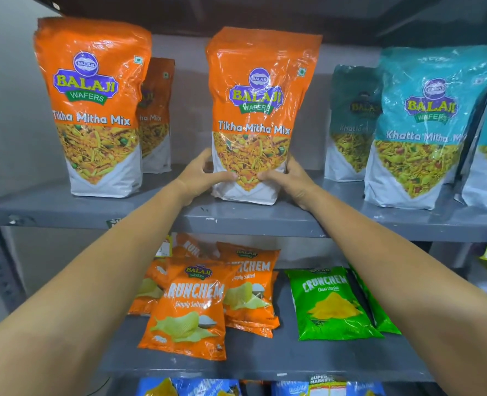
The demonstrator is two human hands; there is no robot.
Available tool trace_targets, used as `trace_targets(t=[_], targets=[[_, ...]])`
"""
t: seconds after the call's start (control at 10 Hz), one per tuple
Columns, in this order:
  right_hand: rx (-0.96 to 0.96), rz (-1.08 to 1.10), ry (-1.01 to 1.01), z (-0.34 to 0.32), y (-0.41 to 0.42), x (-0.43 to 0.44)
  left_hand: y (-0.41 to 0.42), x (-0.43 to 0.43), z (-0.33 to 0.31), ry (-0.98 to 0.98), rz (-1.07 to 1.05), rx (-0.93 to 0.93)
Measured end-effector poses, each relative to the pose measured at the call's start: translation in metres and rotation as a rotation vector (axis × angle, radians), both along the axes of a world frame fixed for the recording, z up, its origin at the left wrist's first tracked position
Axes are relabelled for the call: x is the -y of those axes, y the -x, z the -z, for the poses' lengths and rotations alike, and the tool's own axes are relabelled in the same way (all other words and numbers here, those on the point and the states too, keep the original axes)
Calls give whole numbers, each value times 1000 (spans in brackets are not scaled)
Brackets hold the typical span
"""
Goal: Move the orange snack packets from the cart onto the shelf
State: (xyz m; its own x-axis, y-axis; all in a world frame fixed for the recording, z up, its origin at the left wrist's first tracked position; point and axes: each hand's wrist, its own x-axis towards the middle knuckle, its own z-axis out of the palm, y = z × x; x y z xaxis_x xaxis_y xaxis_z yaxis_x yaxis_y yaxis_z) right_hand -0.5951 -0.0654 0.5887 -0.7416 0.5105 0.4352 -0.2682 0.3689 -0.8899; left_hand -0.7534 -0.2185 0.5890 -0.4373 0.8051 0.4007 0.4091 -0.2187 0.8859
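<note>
Both bare arms reach forward, and the left hand [199, 178] and right hand [289, 180] clasp the lower sides of an orange snack packet [261, 110], thumbs across its front. It stands upright on the grey shelf [179, 215]. Further back, another orange packet [94, 104] stands to its left and teal packets [419, 130] to its right.

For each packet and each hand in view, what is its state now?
Held orange Tikha Mitha Mix packet: upright on grey metal shelf, gripped by both hands.
Left orange packet: upright, untouched.
Teal Khatta Mitha packet: upright.
Left hand: gripping packet's base.
Right hand: gripping packet's base.
</note>
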Motion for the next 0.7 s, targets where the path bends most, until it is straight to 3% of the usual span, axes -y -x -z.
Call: trace_targets(t=[0.6,0.7], targets=[[34,23,91,2,-1,3,7,-5,3,-13,-2,-52],[38,154,92,0,-6,15,0,4,3,-39,-149,-137]])
